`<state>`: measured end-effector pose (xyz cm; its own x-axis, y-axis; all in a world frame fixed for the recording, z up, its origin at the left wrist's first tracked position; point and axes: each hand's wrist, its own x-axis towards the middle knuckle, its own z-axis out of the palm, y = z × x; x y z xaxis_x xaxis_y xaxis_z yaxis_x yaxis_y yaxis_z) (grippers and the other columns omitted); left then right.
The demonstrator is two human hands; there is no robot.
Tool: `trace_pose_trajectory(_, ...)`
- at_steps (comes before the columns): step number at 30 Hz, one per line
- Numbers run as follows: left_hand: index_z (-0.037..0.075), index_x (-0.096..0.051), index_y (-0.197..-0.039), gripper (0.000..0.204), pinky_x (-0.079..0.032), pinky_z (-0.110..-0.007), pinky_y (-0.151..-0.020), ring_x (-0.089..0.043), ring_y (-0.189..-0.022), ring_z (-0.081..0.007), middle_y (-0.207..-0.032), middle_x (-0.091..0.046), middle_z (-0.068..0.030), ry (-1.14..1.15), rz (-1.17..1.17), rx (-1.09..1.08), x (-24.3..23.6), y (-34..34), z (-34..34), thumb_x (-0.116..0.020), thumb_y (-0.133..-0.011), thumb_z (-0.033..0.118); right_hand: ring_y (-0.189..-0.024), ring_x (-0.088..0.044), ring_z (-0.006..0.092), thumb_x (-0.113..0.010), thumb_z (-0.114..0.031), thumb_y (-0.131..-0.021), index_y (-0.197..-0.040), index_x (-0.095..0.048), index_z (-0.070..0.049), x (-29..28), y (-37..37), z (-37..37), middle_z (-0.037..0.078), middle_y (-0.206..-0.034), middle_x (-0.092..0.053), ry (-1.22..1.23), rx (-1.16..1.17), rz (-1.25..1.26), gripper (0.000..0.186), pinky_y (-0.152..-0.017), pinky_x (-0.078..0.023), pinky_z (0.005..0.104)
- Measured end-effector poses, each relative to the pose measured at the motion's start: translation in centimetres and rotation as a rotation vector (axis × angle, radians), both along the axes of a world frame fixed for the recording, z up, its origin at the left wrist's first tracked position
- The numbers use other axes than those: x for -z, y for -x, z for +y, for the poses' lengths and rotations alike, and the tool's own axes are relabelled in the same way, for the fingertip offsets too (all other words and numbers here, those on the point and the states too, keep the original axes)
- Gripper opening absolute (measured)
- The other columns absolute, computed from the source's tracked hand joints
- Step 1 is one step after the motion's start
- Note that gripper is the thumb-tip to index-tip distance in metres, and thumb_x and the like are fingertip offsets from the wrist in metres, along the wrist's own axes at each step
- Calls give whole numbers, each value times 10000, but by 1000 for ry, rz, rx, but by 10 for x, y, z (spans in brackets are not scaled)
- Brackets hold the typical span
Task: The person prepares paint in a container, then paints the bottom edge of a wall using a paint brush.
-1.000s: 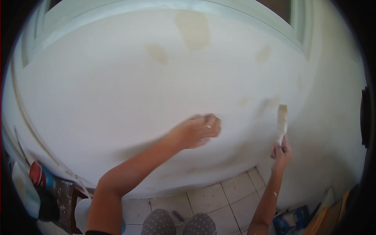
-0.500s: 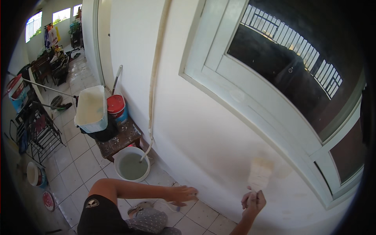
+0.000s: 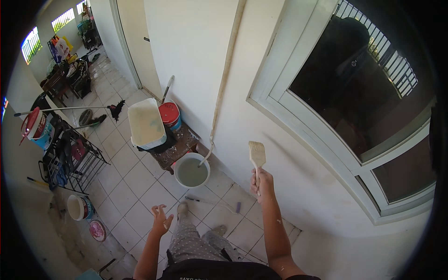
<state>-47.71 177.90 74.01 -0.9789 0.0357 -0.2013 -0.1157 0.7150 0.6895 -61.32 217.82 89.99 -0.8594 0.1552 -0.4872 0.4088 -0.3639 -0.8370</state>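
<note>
My right hand (image 3: 262, 183) is wrapped round the handle of a wide, cream-coloured paintbrush (image 3: 257, 153), bristle end up, apart from the wall surface behind it. Over the tiled floor my left hand (image 3: 161, 219) is bare, its fingers spread and bent. Ahead of the hands, a white bucket (image 3: 209, 173) of cloudy water stands on the floor beside a low stained stool (image 3: 179, 148). On that stool sit a tub of cream paint (image 3: 147, 122) and a red-lidded pail (image 3: 171, 115).
To the right runs the white wall (image 3: 233, 135) with a framed window (image 3: 322, 126). A paint roller (image 3: 237, 207) lies on the tiles near my feet. At the left are a metal rack (image 3: 77, 156), an open paint pail (image 3: 77, 207), a round lid (image 3: 97, 230) and a mop (image 3: 115, 110).
The paintbrush has come off the wall and moved left and up, held in my right hand. My left hand has drawn back toward my body. The view has turned toward the right.
</note>
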Motion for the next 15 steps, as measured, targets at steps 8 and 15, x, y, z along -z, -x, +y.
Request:
trace_pose_trajectory(8, -31, -332, -1301, 599, -420, -451, -945, -314, -1158, -385, -1259, -254, -267, -204, -101, -59, -10, 24, -79, -653, -848, 196, -411, -361, 83, -446, -293, -1021, -944, -526, -49, -21, 91, -15, 14, -654, -493, 249, 199, 47, 268, -387, -271, 245)
trace_pose_trajectory(15, -29, -368, -1273, 578, -341, -522, -1006, -340, -1139, -418, -1229, -300, -282, -63, -116, 14, 18, 63, -167, -644, -821, 202, -381, -322, 64, -446, -287, -1023, -939, -528, -37, -44, 100, -35, -6, -631, -475, 124, 304, 91, 276, -366, -248, 228)
